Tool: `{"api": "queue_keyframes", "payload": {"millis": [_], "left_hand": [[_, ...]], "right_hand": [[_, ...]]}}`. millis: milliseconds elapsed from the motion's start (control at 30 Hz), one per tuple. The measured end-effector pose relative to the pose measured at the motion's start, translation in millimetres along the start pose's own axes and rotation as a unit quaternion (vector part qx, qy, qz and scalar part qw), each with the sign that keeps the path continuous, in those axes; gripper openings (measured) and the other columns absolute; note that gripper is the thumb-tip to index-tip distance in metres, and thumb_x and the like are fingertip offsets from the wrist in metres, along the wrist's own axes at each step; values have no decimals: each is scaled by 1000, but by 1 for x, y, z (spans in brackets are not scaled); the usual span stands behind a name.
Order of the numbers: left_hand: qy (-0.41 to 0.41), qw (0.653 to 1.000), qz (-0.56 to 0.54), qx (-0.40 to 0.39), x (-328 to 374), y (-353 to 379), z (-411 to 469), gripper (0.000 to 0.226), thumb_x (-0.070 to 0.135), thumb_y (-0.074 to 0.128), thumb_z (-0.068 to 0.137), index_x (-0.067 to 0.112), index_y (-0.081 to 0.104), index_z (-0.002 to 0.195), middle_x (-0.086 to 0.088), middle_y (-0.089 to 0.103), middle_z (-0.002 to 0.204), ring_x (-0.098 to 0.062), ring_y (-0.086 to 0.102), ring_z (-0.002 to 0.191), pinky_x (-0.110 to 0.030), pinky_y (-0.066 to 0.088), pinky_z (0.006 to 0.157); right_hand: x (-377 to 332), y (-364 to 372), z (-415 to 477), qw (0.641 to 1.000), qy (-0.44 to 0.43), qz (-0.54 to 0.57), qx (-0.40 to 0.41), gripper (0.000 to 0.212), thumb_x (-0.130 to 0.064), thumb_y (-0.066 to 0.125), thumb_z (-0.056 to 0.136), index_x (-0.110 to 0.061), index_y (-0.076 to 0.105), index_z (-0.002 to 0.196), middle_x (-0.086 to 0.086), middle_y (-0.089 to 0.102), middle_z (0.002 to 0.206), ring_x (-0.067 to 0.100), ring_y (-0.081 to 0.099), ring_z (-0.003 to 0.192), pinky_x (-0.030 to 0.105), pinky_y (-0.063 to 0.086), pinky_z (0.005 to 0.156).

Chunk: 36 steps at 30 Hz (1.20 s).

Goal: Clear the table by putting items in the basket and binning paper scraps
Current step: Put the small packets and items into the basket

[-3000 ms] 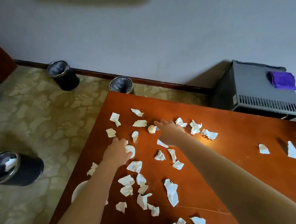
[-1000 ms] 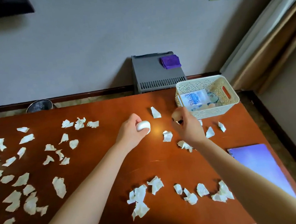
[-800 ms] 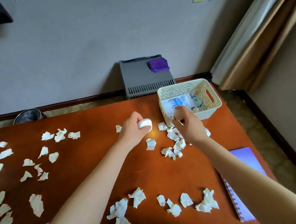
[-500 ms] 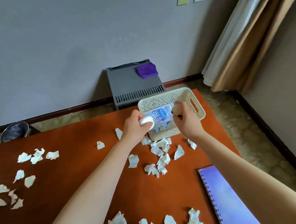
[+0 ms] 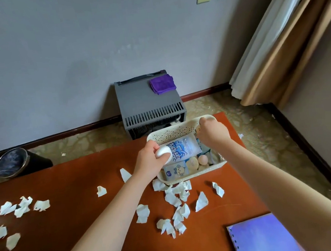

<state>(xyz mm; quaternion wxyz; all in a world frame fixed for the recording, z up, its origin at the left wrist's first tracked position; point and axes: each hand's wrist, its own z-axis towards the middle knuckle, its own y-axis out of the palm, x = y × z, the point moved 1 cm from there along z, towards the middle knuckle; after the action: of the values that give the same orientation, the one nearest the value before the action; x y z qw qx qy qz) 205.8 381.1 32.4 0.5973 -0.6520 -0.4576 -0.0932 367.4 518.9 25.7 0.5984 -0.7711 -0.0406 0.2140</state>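
Note:
A cream plastic basket stands at the far right corner of the brown table. It holds a blue-and-white packet, a small cartoon packet and a pink egg-shaped toy. My left hand grips a white egg-shaped toy at the basket's left rim. Over the basket's far right part, my right hand is curled round a small pale round thing, mostly hidden in the fist. Torn white paper scraps lie in front of the basket, with more scraps at the left.
A black waste bin stands on the carpet beyond the table's far left edge. A grey box with a purple cloth sits against the wall behind the basket. A purple spiral notebook lies at the near right.
My view swung right from the scrap-covered end towards the basket. Both hands carried their small round items across the table and now hang over the basket.

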Motion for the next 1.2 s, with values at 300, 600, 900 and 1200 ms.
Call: {"api": "queue_keyframes", "payload": {"millis": [300,600,900,1200], "left_hand": [[12,1000,-4,-2,-2,1,1,24,24,66,84,16,47,96,2,54,98,-15,55,87,-17,44,62],[16,1000,2,-8,8,7,1,27,24,63,85,18,50,108,-1,56,102,-19,56,90,-27,46,68],[22,991,19,-130,44,61,18,28,20,65,83,15,58,109,1,60,103,-16,55,92,-28,42,76],[30,972,105,-211,53,104,34,20,28,65,82,14,65,96,-2,64,92,-18,60,83,-32,50,77]], "right_hand": [[-4,16,6,972,-16,-195,-130,26,0,44,90,1,56,113,9,61,88,19,53,68,26,46,56],[25,-8,-9,989,-90,-16,120,31,-20,50,90,-9,58,118,9,62,108,28,54,101,34,47,71],[63,26,-30,982,37,171,68,45,-35,27,101,-23,31,144,9,57,128,29,51,117,39,46,87],[62,25,-30,984,39,148,88,37,-28,28,101,-22,38,136,9,63,98,27,58,91,41,52,71]]}}
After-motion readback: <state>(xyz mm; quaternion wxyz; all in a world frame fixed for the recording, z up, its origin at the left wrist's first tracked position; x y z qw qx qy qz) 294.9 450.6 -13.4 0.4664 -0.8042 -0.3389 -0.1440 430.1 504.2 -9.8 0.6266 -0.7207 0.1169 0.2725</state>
